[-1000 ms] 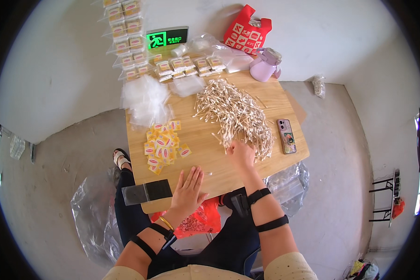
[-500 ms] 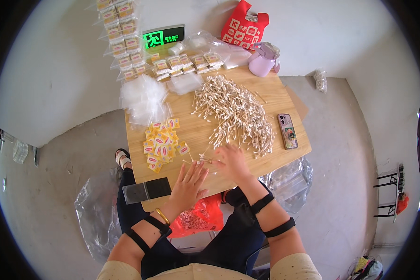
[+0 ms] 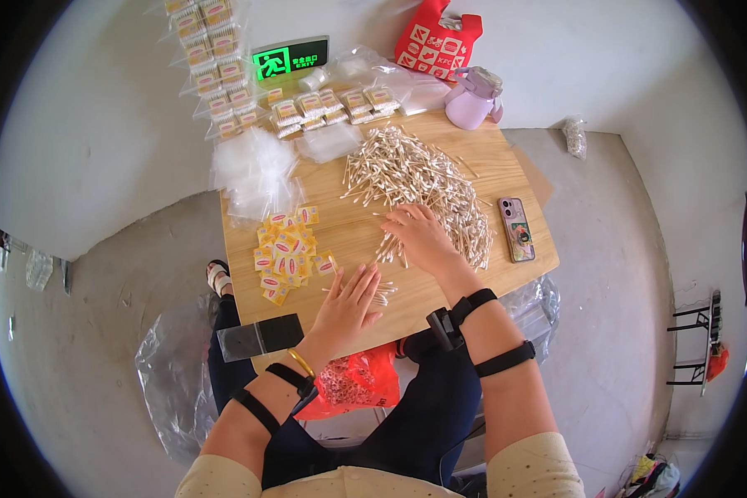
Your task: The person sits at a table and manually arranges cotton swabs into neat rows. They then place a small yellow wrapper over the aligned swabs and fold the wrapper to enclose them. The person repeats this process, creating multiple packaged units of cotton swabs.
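A large heap of cotton swabs [image 3: 411, 166] spreads across the middle and right of the wooden table [image 3: 340, 224]. Over its near left edge lies my right hand [image 3: 426, 239], fingers stretched out and apart, the tips among the swabs. My left hand [image 3: 349, 300] rests flat near the table's front edge with its fingers extended. A small bunch of swabs [image 3: 384, 292] pokes out from beneath and beside it; the rest of that bunch is hidden. Left of this hand, small yellow-and-white printed cards [image 3: 286, 257] lie in a loose pile.
Clear plastic bags [image 3: 253, 174] lie at the left, with packed swab bundles [image 3: 311, 108] behind. A lilac jug [image 3: 471, 101] and red bag [image 3: 436, 41] stand at the back. At the right is a phone [image 3: 516, 231]; a black-and-clear sleeve [image 3: 261, 338] sits at the front left corner.
My right hand has moved away from beside the left hand, up and to the right onto the swab heap. My left hand has shifted slightly right over the small bunch.
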Tool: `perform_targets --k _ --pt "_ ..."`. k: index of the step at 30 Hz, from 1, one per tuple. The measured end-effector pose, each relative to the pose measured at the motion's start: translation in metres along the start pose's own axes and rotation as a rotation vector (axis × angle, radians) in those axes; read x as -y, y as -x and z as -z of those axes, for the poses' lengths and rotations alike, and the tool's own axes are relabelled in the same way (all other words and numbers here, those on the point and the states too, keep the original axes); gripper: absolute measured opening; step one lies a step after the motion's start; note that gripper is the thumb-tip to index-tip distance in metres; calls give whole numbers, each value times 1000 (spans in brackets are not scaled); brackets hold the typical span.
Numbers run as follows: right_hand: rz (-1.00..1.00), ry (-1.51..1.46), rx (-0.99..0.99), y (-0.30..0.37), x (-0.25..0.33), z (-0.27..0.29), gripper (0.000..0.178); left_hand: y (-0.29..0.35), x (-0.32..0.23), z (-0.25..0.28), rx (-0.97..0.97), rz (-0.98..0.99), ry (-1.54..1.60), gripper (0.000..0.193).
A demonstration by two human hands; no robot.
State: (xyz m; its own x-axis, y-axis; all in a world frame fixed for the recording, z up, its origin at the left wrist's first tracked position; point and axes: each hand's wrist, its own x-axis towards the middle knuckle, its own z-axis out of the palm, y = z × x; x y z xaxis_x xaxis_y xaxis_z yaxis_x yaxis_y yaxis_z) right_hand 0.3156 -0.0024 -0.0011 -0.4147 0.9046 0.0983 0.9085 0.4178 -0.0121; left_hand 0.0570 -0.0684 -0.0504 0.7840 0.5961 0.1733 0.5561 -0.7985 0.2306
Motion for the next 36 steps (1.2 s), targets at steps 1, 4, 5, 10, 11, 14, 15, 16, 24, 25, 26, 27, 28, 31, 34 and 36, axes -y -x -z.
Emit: perform_targets --k 1,4,5,10,11,14,15,16,24,25,26,27,28,31,34,36 --pt "1 -30 -15 1 -2 1 42 4 0 1 0 -6 9 79" --pt "-3 -100 -39 3 -7 5 26 18 4 9 10 -27 38 76" --pt "-10 -109 -31 4 -9 7 24 23 6 12 19 -37 51 75" --pt "-74 -139 -55 0 -5 2 17 36 15 18 35 -115 134 65" --pt "-74 -142 -55 -4 0 -1 16 35 15 16 20 -124 155 63" --pt "-54 -140 -60 -15 20 -16 14 27 13 15 -30 -151 151 60" --pt "-39 -139 -57 -19 29 -21 13 24 12 14 -47 -154 142 60" --pt "-49 -157 -43 -22 42 -23 14 22 12 13 -51 -148 150 60" --pt "-123 -445 -140 7 75 -5 35 29 21 33 -111 -55 242 47" --pt "-164 -474 -137 15 71 -3 37 32 26 38 -137 -52 240 45" --pt "-205 -503 -133 26 66 -1 38 34 32 42 -162 -48 239 42" --pt "-244 -530 -130 35 63 2 39 36 38 48 -191 -44 236 39" --pt "-274 -526 -125 47 60 3 40 35 43 51 -193 -7 232 37" --pt "-370 -528 -115 77 65 1 46 32 55 62 -203 78 220 32" --pt "-478 -562 -106 94 77 -9 53 33 68 65 -79 32 144 34" --pt "-528 -600 -88 96 87 -12 57 31 68 66 -43 -8 146 35"
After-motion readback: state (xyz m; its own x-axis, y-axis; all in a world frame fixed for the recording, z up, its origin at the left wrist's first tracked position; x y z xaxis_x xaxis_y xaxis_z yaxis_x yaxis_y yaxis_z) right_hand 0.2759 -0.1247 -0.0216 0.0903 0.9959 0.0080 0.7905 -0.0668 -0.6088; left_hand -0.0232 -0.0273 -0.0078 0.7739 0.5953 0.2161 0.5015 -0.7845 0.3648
